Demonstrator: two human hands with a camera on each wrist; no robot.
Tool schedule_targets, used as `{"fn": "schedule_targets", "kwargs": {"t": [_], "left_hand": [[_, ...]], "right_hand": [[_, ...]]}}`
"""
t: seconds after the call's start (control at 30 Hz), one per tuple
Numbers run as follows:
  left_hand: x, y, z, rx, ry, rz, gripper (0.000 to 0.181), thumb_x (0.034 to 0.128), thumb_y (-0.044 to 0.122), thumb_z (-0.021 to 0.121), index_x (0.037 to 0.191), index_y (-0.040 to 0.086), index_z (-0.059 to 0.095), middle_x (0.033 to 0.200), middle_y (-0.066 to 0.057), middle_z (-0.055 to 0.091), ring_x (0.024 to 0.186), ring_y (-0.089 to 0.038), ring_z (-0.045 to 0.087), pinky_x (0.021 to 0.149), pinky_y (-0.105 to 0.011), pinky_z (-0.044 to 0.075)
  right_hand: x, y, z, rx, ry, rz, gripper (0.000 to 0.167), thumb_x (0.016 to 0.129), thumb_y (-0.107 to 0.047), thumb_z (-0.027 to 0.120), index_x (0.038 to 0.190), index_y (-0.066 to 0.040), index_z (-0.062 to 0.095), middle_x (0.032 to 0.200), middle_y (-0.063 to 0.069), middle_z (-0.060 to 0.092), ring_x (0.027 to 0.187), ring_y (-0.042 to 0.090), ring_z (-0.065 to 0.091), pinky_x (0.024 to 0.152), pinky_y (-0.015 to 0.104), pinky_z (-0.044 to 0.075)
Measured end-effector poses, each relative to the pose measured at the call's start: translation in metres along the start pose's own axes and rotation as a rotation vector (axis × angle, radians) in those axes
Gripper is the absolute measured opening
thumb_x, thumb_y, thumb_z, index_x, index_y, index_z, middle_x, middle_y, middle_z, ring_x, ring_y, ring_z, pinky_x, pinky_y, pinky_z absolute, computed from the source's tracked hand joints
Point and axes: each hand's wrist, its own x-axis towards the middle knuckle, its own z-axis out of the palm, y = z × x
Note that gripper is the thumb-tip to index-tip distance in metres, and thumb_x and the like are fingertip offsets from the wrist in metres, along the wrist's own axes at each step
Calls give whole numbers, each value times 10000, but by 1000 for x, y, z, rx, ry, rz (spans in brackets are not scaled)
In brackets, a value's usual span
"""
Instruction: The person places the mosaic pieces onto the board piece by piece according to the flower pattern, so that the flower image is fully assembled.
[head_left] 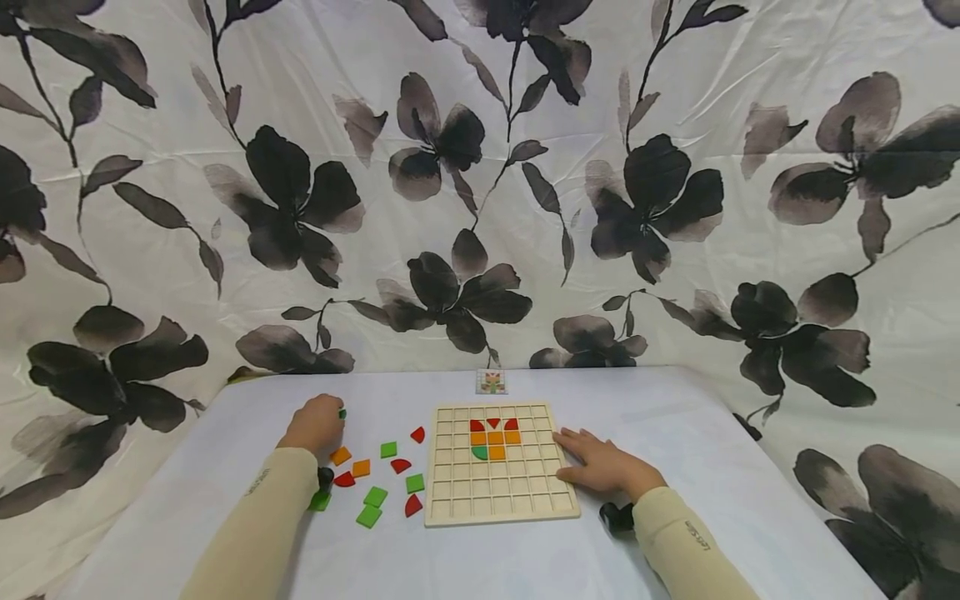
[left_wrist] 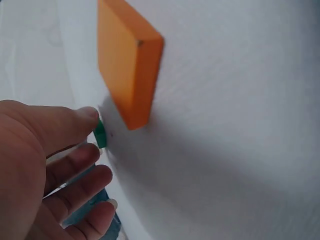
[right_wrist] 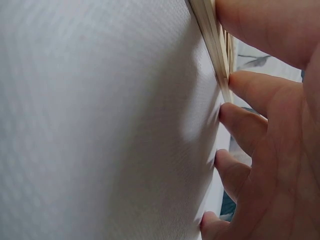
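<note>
My left hand (head_left: 315,425) pinches a small green piece (left_wrist: 100,135) between thumb and index finger at the far left; its full shape is hidden. An orange square tile (left_wrist: 125,65) lies close by in the left wrist view. Fingertips of my right hand (head_left: 603,462) touch the right edge of a wooden grid board (head_left: 502,504), fingers spread and fairly straight. Near the board's upper middle sit red pieces (head_left: 512,424), orange squares (head_left: 497,452) and a green quarter-round piece (head_left: 479,452).
Loose green squares (head_left: 369,517), red quarter-round pieces (head_left: 413,505) and orange squares (head_left: 361,468) lie scattered left of the board. A small pattern card (head_left: 492,382) lies behind it. A floral cloth (head_left: 465,208) hangs at the table's (head_left: 637,567) back.
</note>
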Motion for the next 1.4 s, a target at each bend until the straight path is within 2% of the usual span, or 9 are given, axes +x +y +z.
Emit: {"fn": "schedule_targets", "kwargs": {"t": [0.2, 0.43, 0.5, 0.6, 0.7, 0.87, 1.17, 1.4], "left_hand": [[2, -2, 0, -56, -27, -35, 267, 908, 62, 616, 1140, -70, 605, 1002, -174, 632, 790, -285, 550, 863, -512, 513], [8, -11, 0, -130, -57, -16, 242, 905, 131, 577, 1065, -51, 579, 955, -148, 609, 799, -264, 535, 812, -446, 504], [8, -13, 0, -139, -62, 1, 242, 885, 129, 586, 1046, -51, 584, 943, -148, 613, 800, -264, 533, 821, -462, 494], [7, -9, -2, -123, -61, 22, 256, 871, 125, 599, 1049, -58, 593, 953, -156, 628, 823, -271, 542, 863, -494, 485], [5, 2, -4, -106, -55, 34, 286, 876, 122, 609, 1087, -70, 595, 998, -173, 638, 858, -274, 554, 880, -496, 483], [3, 24, -4, -143, -51, 33, 338, 887, 159, 651, 1147, -50, 597, 1047, -163, 629, 862, -259, 545, 857, -449, 511], [-7, 63, 3, -136, -22, 97, 340, 871, 171, 689, 1165, 6, 646, 1101, -127, 603, 976, -258, 549, 992, -482, 459], [-19, 99, 4, -143, 0, 147, 321, 887, 176, 663, 1178, 41, 657, 1153, -110, 636, 1032, -245, 581, 977, -446, 480]], "right_hand": [[1, 0, 2, -10, 10, -3, 705, 902, -473, 606, 1504, -201, 359, 1578, 61, 313, 1469, 373, 224, 1115, 670, 177], [-1, -2, 1, 3, 11, 5, 701, 901, -465, 611, 1501, -198, 364, 1577, 62, 317, 1469, 376, 220, 1119, 665, 174], [-1, -3, 2, 2, 7, 5, 701, 902, -466, 609, 1501, -197, 364, 1577, 63, 316, 1470, 375, 220, 1120, 662, 174], [-2, -4, 2, -1, -1, 6, 699, 905, -467, 607, 1503, -199, 362, 1578, 62, 313, 1471, 371, 217, 1123, 659, 173], [-3, -5, 0, -3, -6, 5, 692, 913, -455, 602, 1505, -194, 357, 1582, 63, 305, 1473, 371, 212, 1124, 658, 168], [-4, -6, -3, 7, -8, 7, 690, 917, -441, 599, 1508, -187, 350, 1586, 73, 294, 1475, 379, 200, 1126, 661, 156], [-4, -5, 0, 10, -18, 7, 690, 915, -432, 600, 1506, -177, 351, 1582, 93, 299, 1468, 398, 201, 1116, 673, 160], [-2, -5, -2, 13, -17, 15, 695, 915, -450, 595, 1511, -195, 344, 1590, 76, 284, 1478, 378, 188, 1129, 659, 151]]}}
